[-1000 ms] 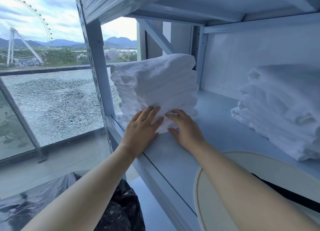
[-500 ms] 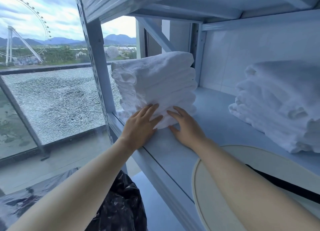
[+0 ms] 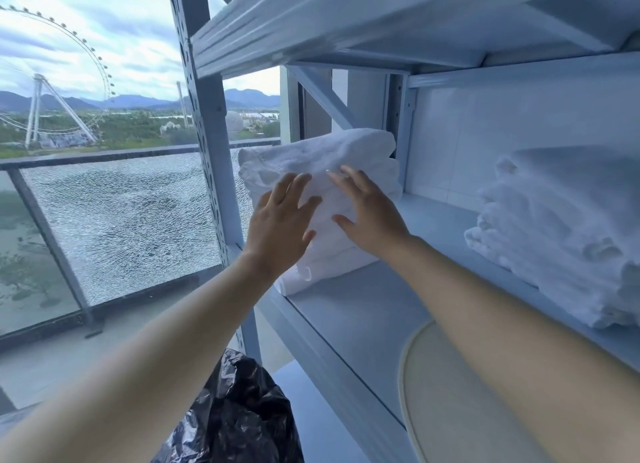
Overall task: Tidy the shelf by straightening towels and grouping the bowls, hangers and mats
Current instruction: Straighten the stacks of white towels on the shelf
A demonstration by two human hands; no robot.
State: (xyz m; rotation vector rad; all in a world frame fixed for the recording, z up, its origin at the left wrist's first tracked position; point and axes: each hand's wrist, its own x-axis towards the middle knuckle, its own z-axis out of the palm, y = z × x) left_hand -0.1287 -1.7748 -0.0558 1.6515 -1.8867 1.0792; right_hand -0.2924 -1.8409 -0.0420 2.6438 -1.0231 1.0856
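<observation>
Two open hands, our left hand (image 3: 280,227) and right hand (image 3: 369,220), lie flat on the front of the stack of folded white towels (image 3: 322,199) at the left front corner of the pale blue metal shelf (image 3: 363,310). We press evenly, squaring folds without toppling it.

No writing, label, brand, number or sign can be read anywhere in the view.
</observation>
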